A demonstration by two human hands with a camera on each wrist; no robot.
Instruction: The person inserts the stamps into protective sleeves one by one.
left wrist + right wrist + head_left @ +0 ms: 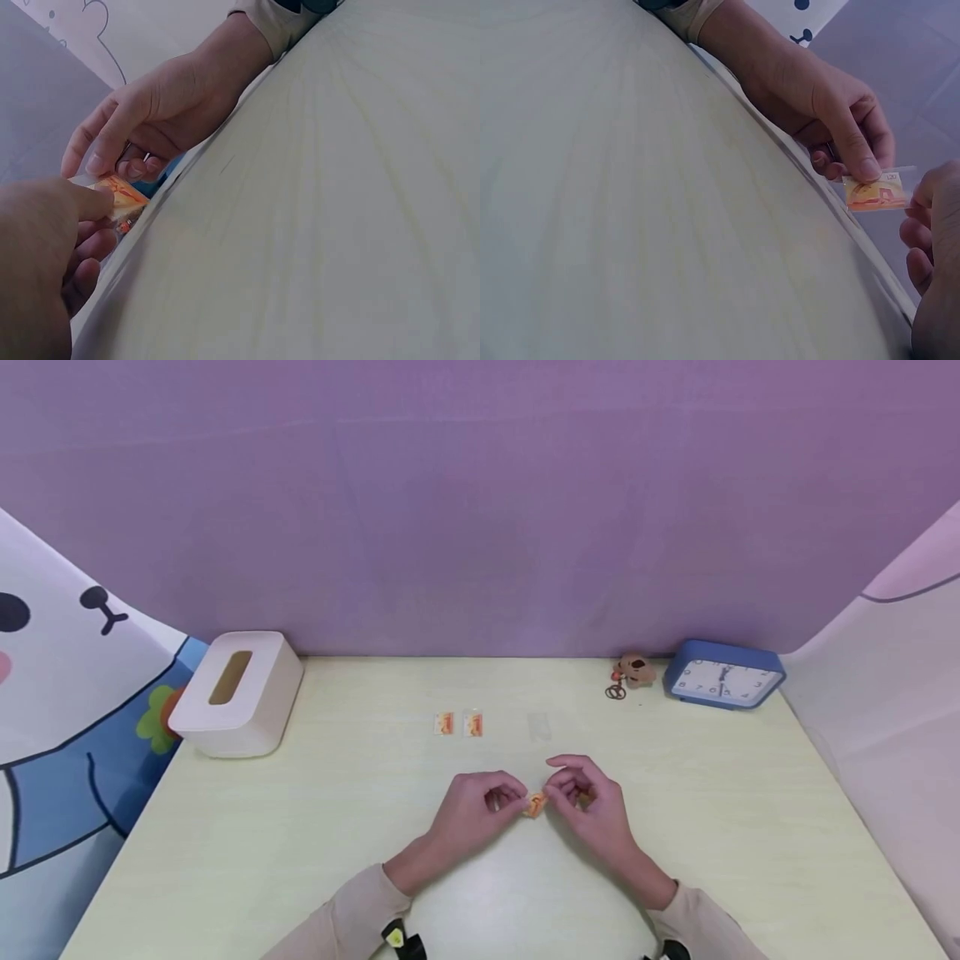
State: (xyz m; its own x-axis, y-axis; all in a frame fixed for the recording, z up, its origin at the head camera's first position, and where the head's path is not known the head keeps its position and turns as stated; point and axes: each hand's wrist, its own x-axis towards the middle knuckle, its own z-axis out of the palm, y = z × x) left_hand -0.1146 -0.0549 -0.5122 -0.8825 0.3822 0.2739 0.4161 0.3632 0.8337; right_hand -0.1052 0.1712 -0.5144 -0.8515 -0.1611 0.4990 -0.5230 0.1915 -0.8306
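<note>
Between the two hands is a small orange-and-yellow stamp (535,805) in a clear plastic sleeve (908,174). My left hand (476,807) pinches it between thumb and forefinger, the thumb lying over its face in the right wrist view. At the opposite end, the right hand (596,814) pinches the sleeve's clear edge with thumb and a fingertip, its other fingers curled. Farther back on the table lie two similar orange stamps (444,723) side by side, and to their right an empty-looking clear sleeve (539,726).
A white tissue box (258,710) stands at the table's left. Near the back right edge sit a brown plush keychain (636,670) and a blue clock (724,675). A purple cloth wall (480,527) rises behind the pale table (360,693).
</note>
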